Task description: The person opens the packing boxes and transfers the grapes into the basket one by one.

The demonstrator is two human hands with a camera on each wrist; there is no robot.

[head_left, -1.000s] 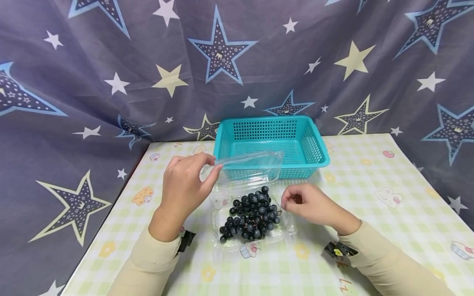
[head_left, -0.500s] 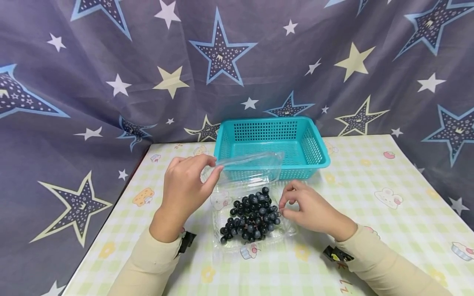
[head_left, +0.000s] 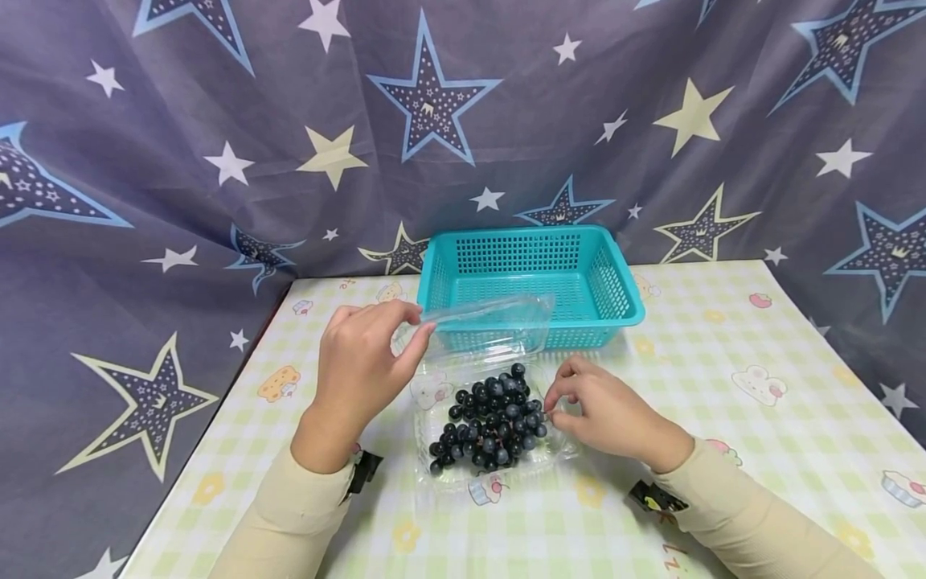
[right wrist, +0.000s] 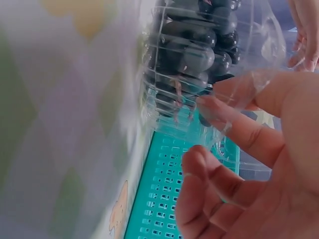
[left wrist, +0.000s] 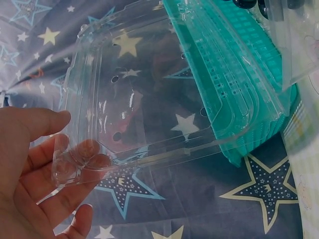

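A bunch of dark grapes (head_left: 492, 422) lies in the base of a clear plastic clamshell box (head_left: 567, 452). My left hand (head_left: 369, 362) pinches the left corner of its raised lid (head_left: 499, 330); the left wrist view shows the thumb on one side of the clear lid (left wrist: 149, 99) and fingers behind it. At the box's right side, my right hand (head_left: 608, 410) has its thumb and index fingertips together at the grape stem. Seen from the right wrist, those fingertips (right wrist: 205, 105) reach past the clear wall to the grapes (right wrist: 197, 57), other fingers curled outside it.
A turquoise plastic basket (head_left: 631, 312) stands behind the box, partly seen through the lid. The checked tablecloth (head_left: 723, 362) covers the table, and a star-patterned curtain (head_left: 506, 121) hangs at the back.
My right hand has moved slightly left and its fingers have extended to the grape stem, their tips drawing together there. The left hand and lid have stayed in place.
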